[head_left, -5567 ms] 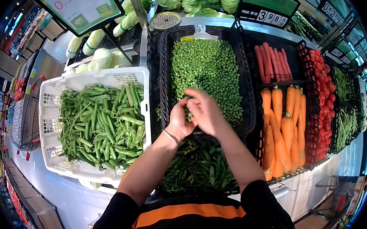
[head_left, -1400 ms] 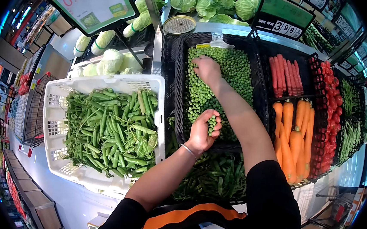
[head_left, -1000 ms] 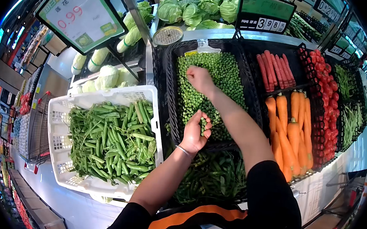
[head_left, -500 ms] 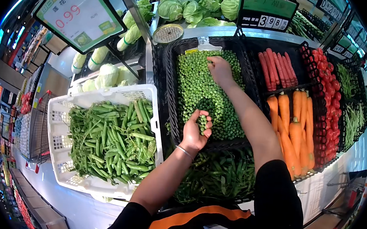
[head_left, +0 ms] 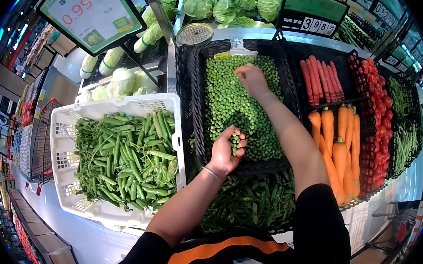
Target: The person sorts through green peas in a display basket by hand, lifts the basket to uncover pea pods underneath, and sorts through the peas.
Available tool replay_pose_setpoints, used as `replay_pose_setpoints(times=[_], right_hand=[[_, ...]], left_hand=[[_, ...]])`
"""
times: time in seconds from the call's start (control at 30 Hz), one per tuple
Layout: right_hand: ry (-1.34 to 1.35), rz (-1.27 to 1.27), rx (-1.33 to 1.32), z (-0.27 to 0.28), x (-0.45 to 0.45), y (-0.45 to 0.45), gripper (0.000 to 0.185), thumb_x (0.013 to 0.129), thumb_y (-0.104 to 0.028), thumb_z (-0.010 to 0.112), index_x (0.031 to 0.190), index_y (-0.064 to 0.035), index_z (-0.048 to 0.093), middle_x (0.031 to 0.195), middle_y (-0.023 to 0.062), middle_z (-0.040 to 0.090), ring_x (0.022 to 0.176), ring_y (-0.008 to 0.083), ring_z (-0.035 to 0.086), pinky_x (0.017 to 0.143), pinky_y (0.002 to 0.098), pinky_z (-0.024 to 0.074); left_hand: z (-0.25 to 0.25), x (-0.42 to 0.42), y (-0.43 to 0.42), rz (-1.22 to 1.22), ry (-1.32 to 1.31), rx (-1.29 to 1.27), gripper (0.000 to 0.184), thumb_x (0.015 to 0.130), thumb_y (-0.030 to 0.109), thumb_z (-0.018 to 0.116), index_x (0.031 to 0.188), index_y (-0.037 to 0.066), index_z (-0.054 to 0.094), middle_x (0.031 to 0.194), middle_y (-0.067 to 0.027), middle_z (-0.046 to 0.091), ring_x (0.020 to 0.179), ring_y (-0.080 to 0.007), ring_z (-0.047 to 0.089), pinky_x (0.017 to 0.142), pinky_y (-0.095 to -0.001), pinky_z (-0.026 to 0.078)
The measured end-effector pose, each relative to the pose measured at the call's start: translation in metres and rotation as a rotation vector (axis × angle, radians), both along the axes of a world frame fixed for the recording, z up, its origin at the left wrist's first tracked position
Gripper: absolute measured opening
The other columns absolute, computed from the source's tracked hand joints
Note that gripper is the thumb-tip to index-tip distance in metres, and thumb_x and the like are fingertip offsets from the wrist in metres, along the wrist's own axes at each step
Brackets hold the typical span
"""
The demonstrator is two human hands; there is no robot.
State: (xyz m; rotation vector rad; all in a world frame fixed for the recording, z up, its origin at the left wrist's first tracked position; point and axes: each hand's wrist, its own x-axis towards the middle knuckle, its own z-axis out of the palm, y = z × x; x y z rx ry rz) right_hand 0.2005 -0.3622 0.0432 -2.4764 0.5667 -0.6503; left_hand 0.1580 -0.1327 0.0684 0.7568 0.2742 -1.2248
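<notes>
Shelled green peas (head_left: 234, 94) fill a black woven basket (head_left: 199, 106) in front of me. My left hand (head_left: 223, 157), palm up, is cupped over the near part of the basket with a small handful of peas (head_left: 235, 141) in its curled fingers. Farther back, my right hand (head_left: 253, 79) hovers over or touches the peas, its fingers pinched together. Whatever the pinch holds, if anything, is too small to make out. Beneath my left hand the pea layer dips into a darker hollow.
A white crate (head_left: 64, 170) of pea pods (head_left: 125, 160) stands at left. More pods (head_left: 250, 204) lie below the basket. Carrots (head_left: 340, 152), red roots (head_left: 320, 78) and tomatoes (head_left: 380, 120) are at right. Cabbages (head_left: 226, 9) and a price sign (head_left: 310, 15) stand behind; another sign (head_left: 89, 13) leans at upper left.
My right hand has shifted slightly down and left over the peas, fingers still pinched. The left hand stays cupped around its peas almost unmoved. The view has shifted a little.
</notes>
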Motion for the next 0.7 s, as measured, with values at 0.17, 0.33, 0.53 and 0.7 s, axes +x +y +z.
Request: replay_pose_setpoints(times=[0.17, 0.33, 0.53, 0.7], right_hand=[[0.162, 0.021, -0.18, 0.003, 0.009, 0.022, 0.019, 0.08, -0.012, 0.059, 0.097, -0.0114, 0.066, 0.093, 0.0111, 0.058, 0.085, 0.0287, 0.058, 0.076, 0.0377, 0.0476], [0.208, 0.021, -0.324, -0.001, 0.021, 0.026, 0.008, 0.076, -0.008, 0.052, 0.081, -0.0062, 0.057, 0.09, 0.0122, 0.056, 0.086, 0.0325, 0.058, 0.073, 0.0425, 0.047], [0.256, 0.064, -0.46, -0.003, 0.024, 0.025, 0.014, 0.078, -0.007, 0.05, 0.087, -0.0072, 0.061, 0.091, 0.0108, 0.058, 0.084, 0.0302, 0.061, 0.072, 0.0405, 0.0497], [0.441, -0.03, -0.48, 0.01, 0.026, 0.035, 0.014, 0.078, -0.004, 0.051, 0.086, -0.006, 0.063, 0.095, 0.0105, 0.059, 0.082, 0.0287, 0.063, 0.069, 0.0388, 0.0519]], left_hand=[[0.002, 0.0, 0.001, -0.02, -0.009, 0.012, 0.018, 0.095, 0.026, 0.043, 0.086, 0.01, 0.046, 0.08, -0.0043, 0.05, 0.061, -0.0113, 0.043, 0.045, -0.0202, 0.028], [0.001, 0.001, 0.001, -0.021, -0.033, 0.009, 0.016, 0.094, 0.025, 0.044, 0.088, 0.01, 0.047, 0.08, -0.0028, 0.05, 0.06, -0.0104, 0.043, 0.046, -0.0201, 0.029], [-0.002, 0.003, 0.002, -0.027, -0.031, -0.027, 0.017, 0.094, 0.025, 0.044, 0.091, 0.009, 0.049, 0.079, -0.0024, 0.05, 0.06, -0.0099, 0.043, 0.045, -0.0202, 0.029], [-0.002, 0.003, 0.002, -0.046, -0.042, -0.034, 0.021, 0.095, 0.027, 0.042, 0.091, 0.008, 0.05, 0.079, -0.0028, 0.051, 0.06, -0.01, 0.044, 0.044, -0.0199, 0.03]])
